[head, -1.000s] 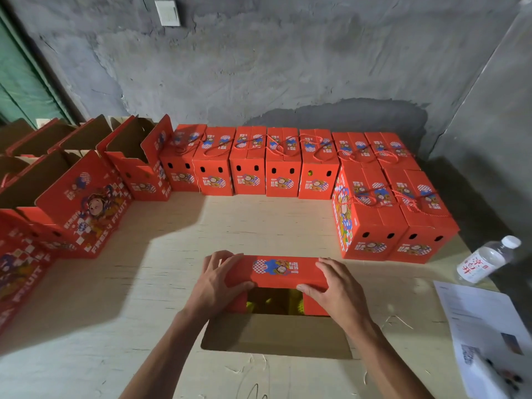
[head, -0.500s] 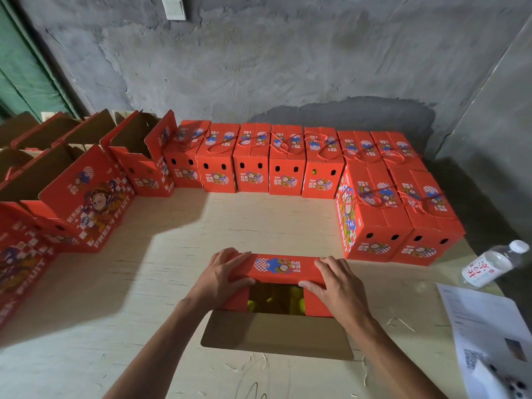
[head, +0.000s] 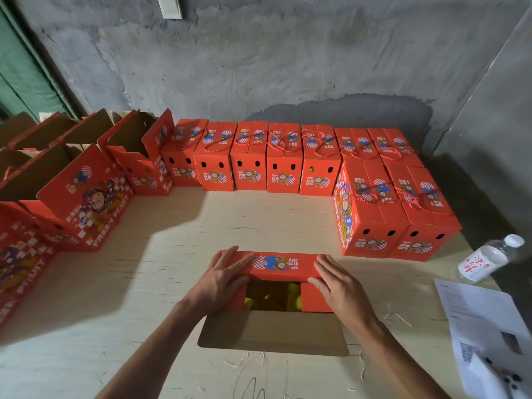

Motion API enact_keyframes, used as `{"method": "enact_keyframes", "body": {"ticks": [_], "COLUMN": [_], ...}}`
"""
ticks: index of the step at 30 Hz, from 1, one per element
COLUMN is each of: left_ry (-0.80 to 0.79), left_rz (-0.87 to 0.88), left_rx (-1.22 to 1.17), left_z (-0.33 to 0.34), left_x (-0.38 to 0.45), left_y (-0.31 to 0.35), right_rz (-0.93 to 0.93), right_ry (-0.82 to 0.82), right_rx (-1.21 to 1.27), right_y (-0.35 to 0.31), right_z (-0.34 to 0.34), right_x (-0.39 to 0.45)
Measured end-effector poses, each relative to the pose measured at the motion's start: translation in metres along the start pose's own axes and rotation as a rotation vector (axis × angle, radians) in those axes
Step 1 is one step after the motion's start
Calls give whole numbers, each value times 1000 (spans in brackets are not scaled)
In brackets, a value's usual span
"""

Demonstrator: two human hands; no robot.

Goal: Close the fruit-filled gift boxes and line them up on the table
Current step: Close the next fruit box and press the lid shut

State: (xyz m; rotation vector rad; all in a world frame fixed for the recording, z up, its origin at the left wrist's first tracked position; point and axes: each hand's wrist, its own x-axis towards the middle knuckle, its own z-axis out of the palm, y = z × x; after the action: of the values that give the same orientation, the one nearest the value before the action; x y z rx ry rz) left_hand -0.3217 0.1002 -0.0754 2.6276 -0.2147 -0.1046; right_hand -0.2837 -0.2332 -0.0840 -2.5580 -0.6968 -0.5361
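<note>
A red gift box [head: 283, 264] stands in front of me on the pale wooden table [head: 259, 220], half closed. Its far top flap is folded down; yellow fruit [head: 293, 298] shows in the gap. The brown near flap [head: 273, 331] lies open toward me. My left hand [head: 221, 279] presses flat on the left end of the folded flap and the left side flap. My right hand [head: 336, 283] presses flat on the right end and the right side flap. A row of closed red boxes [head: 250, 159] with rope handles lines the back wall; more closed boxes [head: 394, 208] stand at the right.
Open red boxes [head: 77, 191] with raised lids crowd the left side. A plastic water bottle [head: 489, 257] lies at the right edge, next to printed papers [head: 486, 326]. A grey concrete wall rises behind the table.
My fingers have straightened and spread flatter over the top flap. The camera has tilted slightly; the box stays in place.
</note>
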Motion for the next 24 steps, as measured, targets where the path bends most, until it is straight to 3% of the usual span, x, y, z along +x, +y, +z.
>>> {"method": "enact_keyframes", "body": {"ticks": [11, 19, 21, 24], "left_ry": [109, -7, 43, 258], "left_rz": [-60, 121, 97, -14], "left_rx": [-196, -199, -223, -497], "left_z": [-1, -8, -8, 2], "left_x": [-2, -14, -13, -15], "left_y": [1, -16, -17, -14], "right_rz": [5, -5, 6, 22], "right_ry": [32, 14, 17, 38], "right_rx": [11, 61, 86, 121], "right_y": [1, 2, 4, 6], "right_z": [6, 1, 1, 4], "right_x": [-2, -2, -3, -6]}}
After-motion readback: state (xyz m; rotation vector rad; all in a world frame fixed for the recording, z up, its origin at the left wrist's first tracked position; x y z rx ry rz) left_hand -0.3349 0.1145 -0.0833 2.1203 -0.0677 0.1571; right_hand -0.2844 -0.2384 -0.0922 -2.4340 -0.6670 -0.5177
